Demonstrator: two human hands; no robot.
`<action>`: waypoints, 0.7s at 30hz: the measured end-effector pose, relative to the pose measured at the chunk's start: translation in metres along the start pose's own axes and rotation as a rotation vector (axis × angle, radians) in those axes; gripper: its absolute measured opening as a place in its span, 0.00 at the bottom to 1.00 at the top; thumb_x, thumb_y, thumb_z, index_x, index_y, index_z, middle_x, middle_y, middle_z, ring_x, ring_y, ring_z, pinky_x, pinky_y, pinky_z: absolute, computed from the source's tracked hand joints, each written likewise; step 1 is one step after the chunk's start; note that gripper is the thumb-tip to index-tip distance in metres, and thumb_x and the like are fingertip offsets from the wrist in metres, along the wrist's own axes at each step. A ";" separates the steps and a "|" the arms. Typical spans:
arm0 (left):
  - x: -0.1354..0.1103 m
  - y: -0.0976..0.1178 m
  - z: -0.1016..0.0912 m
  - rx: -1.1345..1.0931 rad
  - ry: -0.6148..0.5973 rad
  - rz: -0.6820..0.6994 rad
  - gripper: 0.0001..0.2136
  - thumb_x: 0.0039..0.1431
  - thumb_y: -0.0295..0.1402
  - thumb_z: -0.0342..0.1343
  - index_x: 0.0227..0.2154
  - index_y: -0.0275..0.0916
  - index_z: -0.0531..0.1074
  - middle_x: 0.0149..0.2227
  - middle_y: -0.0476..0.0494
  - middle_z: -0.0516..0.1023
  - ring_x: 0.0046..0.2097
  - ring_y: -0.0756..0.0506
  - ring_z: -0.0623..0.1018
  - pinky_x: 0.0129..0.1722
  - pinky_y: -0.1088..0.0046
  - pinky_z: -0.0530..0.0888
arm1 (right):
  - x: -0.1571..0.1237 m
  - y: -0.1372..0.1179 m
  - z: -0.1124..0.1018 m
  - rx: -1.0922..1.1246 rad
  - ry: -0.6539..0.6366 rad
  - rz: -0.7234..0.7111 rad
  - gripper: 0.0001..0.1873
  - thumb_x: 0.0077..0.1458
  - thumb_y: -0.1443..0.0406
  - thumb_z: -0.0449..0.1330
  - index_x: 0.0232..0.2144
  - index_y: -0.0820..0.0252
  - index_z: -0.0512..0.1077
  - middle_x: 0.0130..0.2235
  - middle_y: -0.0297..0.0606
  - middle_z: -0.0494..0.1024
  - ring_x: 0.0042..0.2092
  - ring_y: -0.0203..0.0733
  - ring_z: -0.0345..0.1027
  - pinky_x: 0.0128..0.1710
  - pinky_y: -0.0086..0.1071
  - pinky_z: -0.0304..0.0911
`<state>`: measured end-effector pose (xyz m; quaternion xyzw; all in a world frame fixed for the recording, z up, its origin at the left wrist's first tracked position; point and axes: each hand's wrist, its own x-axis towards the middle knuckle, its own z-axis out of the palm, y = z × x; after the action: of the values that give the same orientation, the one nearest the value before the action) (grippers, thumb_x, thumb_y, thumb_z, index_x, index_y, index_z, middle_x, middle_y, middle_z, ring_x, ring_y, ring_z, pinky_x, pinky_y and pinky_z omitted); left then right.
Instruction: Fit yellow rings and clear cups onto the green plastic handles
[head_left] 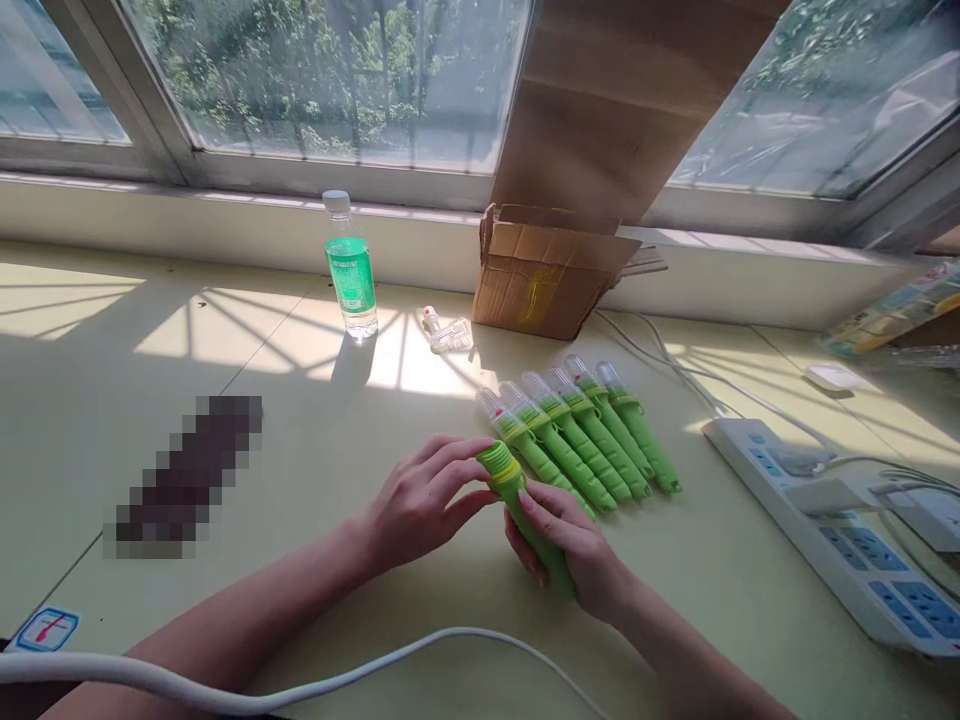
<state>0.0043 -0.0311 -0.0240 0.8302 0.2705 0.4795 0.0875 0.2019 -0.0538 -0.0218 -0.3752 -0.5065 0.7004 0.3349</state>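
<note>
My right hand is closed around the body of a green torch-like tube with a threaded top and a yellow ring. The tube is tilted, its threaded end up and toward the left, with no clear cap on it. At that end the fingers of my left hand are curled, thumb below and fingertips on the threads. Just beyond my hands, several similar green tubes with clear domed caps lie side by side in a slanted row. Farther back are small clear plastic pieces, one with a red spot.
A water bottle with a green label stands near the window sill. Beside it is an open cardboard box. A white power strip with plugs and cables lies at right. A white cable crosses in front; a blurred dark object lies left.
</note>
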 end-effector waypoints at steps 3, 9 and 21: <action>0.001 -0.001 -0.001 -0.040 -0.030 0.004 0.15 0.52 0.30 0.62 0.41 0.36 0.67 0.48 0.35 0.75 0.47 0.43 0.75 0.45 0.64 0.76 | -0.001 0.003 0.002 0.122 -0.030 0.032 0.12 0.63 0.57 0.49 0.40 0.59 0.64 0.16 0.26 0.65 0.12 0.27 0.50 0.10 0.20 0.44; -0.002 -0.002 0.002 0.002 0.065 -0.012 0.11 0.54 0.21 0.58 0.39 0.37 0.67 0.44 0.39 0.77 0.44 0.46 0.76 0.42 0.67 0.77 | 0.002 -0.002 0.000 0.235 -0.072 0.056 0.09 0.62 0.59 0.51 0.37 0.59 0.63 0.24 0.34 0.75 0.13 0.29 0.59 0.10 0.20 0.49; 0.000 -0.006 -0.003 0.053 -0.046 -0.050 0.11 0.54 0.29 0.60 0.39 0.38 0.66 0.45 0.40 0.77 0.45 0.45 0.76 0.42 0.68 0.76 | 0.005 -0.003 0.002 0.092 0.075 0.095 0.19 0.63 0.57 0.48 0.29 0.64 0.68 0.23 0.35 0.72 0.16 0.29 0.60 0.16 0.24 0.52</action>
<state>0.0003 -0.0263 -0.0247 0.8360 0.3016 0.4507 0.0836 0.1978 -0.0496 -0.0200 -0.4090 -0.4426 0.7235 0.3366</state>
